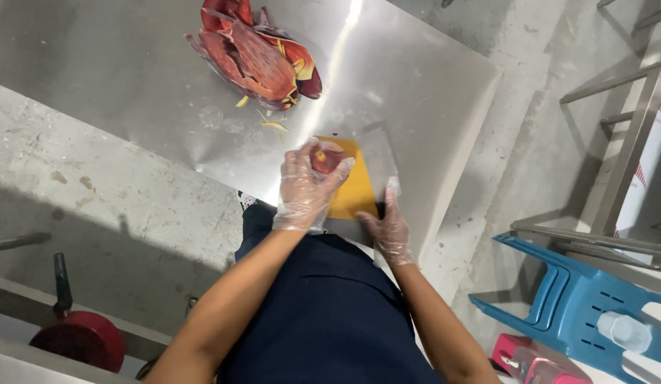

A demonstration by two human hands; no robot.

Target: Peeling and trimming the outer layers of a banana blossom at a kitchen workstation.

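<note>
My left hand (pixel 308 186), in a clear plastic glove, is closed around a small reddish piece of banana blossom (pixel 323 158) over the near edge of a steel table (pixel 131 78). A yellow cutting board (pixel 353 190) lies under and beside it. My right hand (pixel 387 226), also gloved, rests with fingers spread on the table's near edge, just right of the board, holding nothing. A pile of peeled red bracts (pixel 254 55) lies farther back on the table, with a few yellow florets (pixel 273 124) scattered near it.
Concrete floor surrounds the table. A blue plastic stool (pixel 579 299) lies at the lower right beside a pink container (pixel 533 361). Metal frame legs (pixel 622 163) stand at the right. A red round object with a dark handle (pixel 78 334) sits at the lower left.
</note>
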